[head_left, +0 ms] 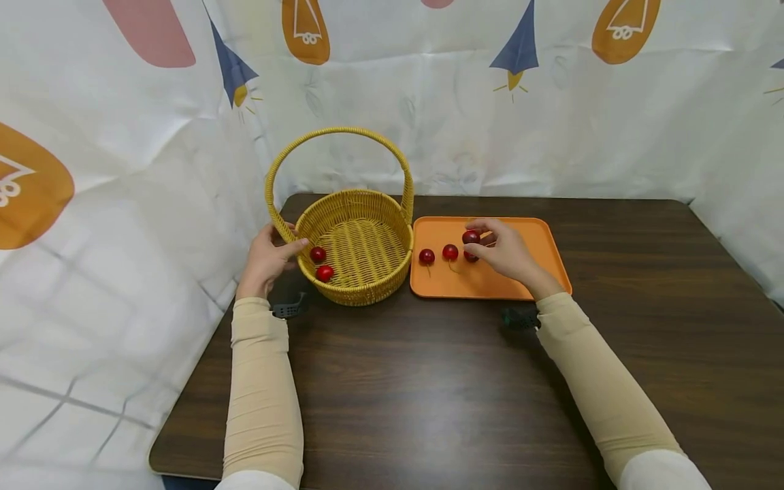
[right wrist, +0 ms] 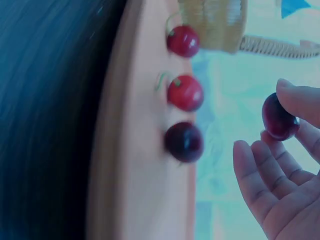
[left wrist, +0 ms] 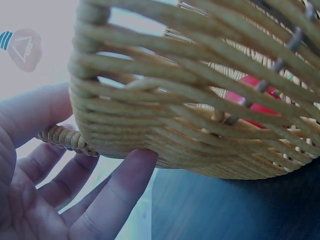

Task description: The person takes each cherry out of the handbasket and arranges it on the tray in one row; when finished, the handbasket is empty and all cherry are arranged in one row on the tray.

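Observation:
A yellow wicker basket (head_left: 367, 294) with a tall hooped handle stands at the left of the table. Two red cherries (head_left: 324, 273) lie inside it. My left hand (head_left: 265, 262) grips the basket's left side where the handle meets the rim; the left wrist view shows its fingers against the woven wall (left wrist: 130, 120). Beside the basket, over an orange tray (head_left: 441, 284), my right hand (head_left: 508, 253) pinches a dark red cherry (right wrist: 280, 117) between thumb and fingers, raised off the tray. Three more cherries (right wrist: 185, 93) sit on the tray in a row, partly covered by the hand in the head view.
The dark wooden table (head_left: 422, 381) extends in front of the tray and to its right. A white printed curtain (head_left: 551, 136) hangs behind the table and along its left side. The basket's handle (head_left: 339, 130) arches high above the rim.

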Motion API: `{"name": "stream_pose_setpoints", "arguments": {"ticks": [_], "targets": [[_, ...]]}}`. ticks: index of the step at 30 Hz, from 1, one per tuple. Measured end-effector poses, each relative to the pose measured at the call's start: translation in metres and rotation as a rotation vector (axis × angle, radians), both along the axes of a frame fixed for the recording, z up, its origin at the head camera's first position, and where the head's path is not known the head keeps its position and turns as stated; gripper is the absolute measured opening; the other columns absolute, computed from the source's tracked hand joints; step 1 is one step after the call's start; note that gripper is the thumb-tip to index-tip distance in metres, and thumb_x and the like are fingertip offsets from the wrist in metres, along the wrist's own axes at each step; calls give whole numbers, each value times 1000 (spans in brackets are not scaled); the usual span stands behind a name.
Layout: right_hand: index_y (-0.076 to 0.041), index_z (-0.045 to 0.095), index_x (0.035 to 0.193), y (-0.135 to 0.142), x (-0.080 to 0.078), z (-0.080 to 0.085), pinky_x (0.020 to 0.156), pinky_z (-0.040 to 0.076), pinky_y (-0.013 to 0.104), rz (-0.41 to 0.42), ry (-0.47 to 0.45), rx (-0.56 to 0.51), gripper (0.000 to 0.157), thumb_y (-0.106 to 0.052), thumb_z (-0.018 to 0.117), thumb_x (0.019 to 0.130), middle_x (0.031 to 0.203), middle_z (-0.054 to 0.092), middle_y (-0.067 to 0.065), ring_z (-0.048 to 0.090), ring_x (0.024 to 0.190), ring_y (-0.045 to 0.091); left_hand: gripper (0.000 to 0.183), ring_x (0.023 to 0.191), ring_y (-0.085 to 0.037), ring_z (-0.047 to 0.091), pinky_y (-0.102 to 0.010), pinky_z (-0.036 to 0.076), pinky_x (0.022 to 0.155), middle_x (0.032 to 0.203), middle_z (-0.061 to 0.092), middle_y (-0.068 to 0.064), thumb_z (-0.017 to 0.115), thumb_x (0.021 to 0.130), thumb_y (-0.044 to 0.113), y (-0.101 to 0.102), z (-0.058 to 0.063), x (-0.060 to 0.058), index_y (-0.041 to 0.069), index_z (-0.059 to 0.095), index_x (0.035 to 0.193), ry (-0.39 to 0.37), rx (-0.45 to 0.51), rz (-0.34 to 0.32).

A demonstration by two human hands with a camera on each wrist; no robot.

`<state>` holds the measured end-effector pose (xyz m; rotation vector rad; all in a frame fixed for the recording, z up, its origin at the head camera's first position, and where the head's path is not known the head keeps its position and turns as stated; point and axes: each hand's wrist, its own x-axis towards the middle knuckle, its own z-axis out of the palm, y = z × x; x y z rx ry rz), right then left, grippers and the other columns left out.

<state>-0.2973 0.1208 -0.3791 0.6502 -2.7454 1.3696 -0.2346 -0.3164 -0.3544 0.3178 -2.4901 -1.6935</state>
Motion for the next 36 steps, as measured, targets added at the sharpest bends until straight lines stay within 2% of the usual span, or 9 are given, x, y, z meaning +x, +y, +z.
{"name": "stream_pose_setpoints", "arguments": {"ticks": [10,15,21,33,36], "targets": [[-6,59,129,27,-9,-19,75,53,40,-79,-42,-3,40,-18,70,92,126,60,13,61,101,31,63,102,-21,56,-37,57,76,118,49,-5,71,90,34,0,0,1,6,42,138,-13,-3,-14],[-3,59,127,35,-13,-26,77,53,40,-94,-77,16,38,-14,69,92,125,58,16,61,100,33,60,102,-21,56,-37,57,75,119,49,-5,70,91,31,0,0,1,6,42,137,-15,-5,-11],[-5,58,125,40,-17,-34,81,52,41,-115,-173,49,37,-13,70,91,125,56,18,60,106,35,59,104,-23,56,-40,57,78,121,49,-7,70,91,31,-1,0,1,7,42,138,-17,-15,-10],[-3,59,122,40,-18,-39,86,50,43,-100,-198,106,37,-15,72,89,122,58,18,58,107,35,59,102,-22,56,-41,57,78,117,49,-4,69,92,30,-1,2,2,4,41,138,-2,-33,-26],[-3,59,124,40,-18,-41,86,50,43,-86,-204,113,39,-17,72,90,123,57,19,58,108,35,59,101,-23,57,-41,57,78,115,49,-4,69,92,27,3,7,7,3,41,138,-10,-23,-26]]}}
